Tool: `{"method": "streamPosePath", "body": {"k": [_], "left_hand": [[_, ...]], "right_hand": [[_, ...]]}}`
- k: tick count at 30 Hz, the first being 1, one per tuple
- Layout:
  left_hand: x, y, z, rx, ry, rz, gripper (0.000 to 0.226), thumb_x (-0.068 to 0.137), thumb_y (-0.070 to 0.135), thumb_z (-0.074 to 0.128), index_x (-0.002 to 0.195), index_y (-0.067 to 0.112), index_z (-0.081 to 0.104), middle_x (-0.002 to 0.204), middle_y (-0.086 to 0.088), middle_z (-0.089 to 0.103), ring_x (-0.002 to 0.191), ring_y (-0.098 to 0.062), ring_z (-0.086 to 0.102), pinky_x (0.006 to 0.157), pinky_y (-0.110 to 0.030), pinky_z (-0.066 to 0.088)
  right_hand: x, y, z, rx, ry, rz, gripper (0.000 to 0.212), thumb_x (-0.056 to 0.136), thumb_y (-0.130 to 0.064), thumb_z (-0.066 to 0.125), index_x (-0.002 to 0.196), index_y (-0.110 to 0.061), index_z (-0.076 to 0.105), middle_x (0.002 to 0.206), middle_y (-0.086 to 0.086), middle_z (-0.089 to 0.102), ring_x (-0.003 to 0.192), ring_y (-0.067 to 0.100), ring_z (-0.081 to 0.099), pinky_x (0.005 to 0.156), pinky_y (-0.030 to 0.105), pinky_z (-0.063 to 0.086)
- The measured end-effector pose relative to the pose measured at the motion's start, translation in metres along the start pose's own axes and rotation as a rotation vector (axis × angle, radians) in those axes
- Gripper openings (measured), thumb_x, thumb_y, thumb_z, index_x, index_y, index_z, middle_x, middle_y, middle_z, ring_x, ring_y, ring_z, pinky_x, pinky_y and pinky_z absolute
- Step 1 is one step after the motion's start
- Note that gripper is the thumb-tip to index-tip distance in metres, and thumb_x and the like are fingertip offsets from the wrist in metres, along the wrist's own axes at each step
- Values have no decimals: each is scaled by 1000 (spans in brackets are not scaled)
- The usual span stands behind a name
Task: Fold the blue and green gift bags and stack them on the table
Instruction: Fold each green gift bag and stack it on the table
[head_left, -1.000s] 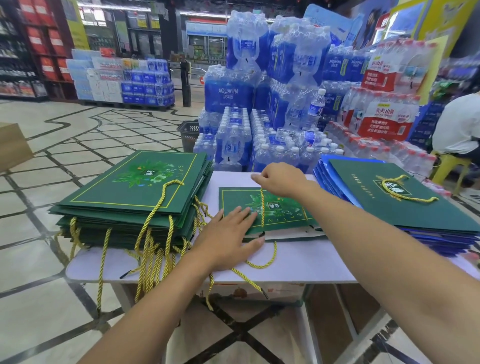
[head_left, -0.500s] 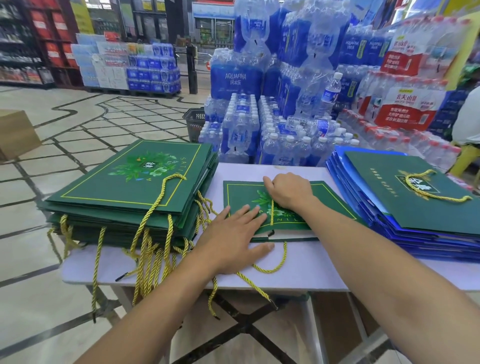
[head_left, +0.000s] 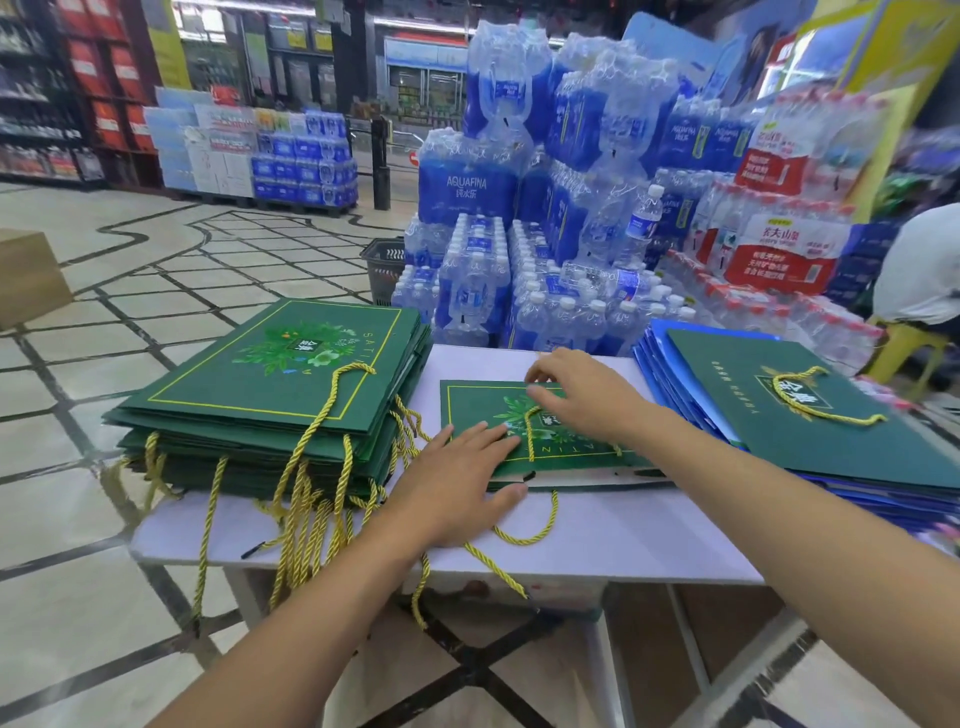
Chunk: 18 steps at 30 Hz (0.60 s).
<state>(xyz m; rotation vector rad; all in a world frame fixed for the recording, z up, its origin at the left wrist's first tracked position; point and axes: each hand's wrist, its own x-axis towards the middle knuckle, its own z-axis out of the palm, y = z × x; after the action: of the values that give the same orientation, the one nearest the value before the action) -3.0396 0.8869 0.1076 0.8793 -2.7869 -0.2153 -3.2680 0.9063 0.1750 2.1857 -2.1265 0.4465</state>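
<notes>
A small green gift bag (head_left: 480, 405), folded flat with gold cord handles, lies in the middle of the white table (head_left: 597, 540). My left hand (head_left: 457, 478) presses flat on its near left corner, fingers straight. My right hand (head_left: 582, 395) rests on the bag's far half, fingers bent over its top edge; whether they pinch it I cannot tell. A tall stack of flat green bags (head_left: 270, 395) sits at the table's left, cords hanging over the edge. At the right lies a stack of blue bags (head_left: 670, 374) with a green bag (head_left: 831, 431) on top.
Shrink-wrapped packs of water bottles (head_left: 519, 208) are piled right behind the table. A person in white (head_left: 919, 270) sits on a yellow stool at the far right. A cardboard box (head_left: 26, 275) stands on the tiled floor at the left.
My right hand has shifted from the bag's middle toward its far edge, its fingers now spread. My left hand stays pressed on the near left corner.
</notes>
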Motion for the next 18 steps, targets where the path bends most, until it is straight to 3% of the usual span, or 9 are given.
{"method": "streamPosePath", "body": {"k": [4,9,12,14,16,18], "left_hand": [[-1,0,0,-79,54,-12,69,100,67,41,160,34,31,167,16,27,155,-6,16,129,-41,6],[-3,8,-7,-4,172,7,58,101,65,40,151,35,46,153,17,48,143,-8,40,122,-41,25],[-3,13,-16,73,268,22,62,96,71,35,137,32,62,134,14,66,122,-14,62,100,-38,48],[-2,13,-23,110,360,42,63,92,74,36,126,32,69,119,13,73,109,-16,68,88,-37,53],[-2,14,-32,133,486,60,58,91,74,43,121,32,70,113,12,73,105,-16,68,86,-37,52],[-1,16,-44,147,624,74,56,91,70,52,127,29,67,121,9,69,114,-17,64,93,-37,50]], "right_hand": [[-52,-6,-6,-32,-151,-87,44,94,-59,51,129,-34,62,124,-11,61,117,11,55,101,38,47],[-95,0,-10,-164,-131,-131,64,87,-52,58,147,-32,49,142,-9,53,130,13,46,109,35,41],[-102,7,-12,-220,-76,-101,60,87,-35,61,145,-30,51,141,-9,56,130,16,50,105,37,46],[-104,6,-18,-215,-11,-44,50,94,-26,58,143,-33,54,140,-13,57,130,15,51,99,36,48],[-105,3,-22,-221,65,2,40,102,-27,52,139,-40,57,135,-19,61,127,11,54,87,35,52],[-104,-1,-29,-212,136,44,33,105,-31,48,133,-44,60,129,-21,65,120,12,59,76,36,55]]}}
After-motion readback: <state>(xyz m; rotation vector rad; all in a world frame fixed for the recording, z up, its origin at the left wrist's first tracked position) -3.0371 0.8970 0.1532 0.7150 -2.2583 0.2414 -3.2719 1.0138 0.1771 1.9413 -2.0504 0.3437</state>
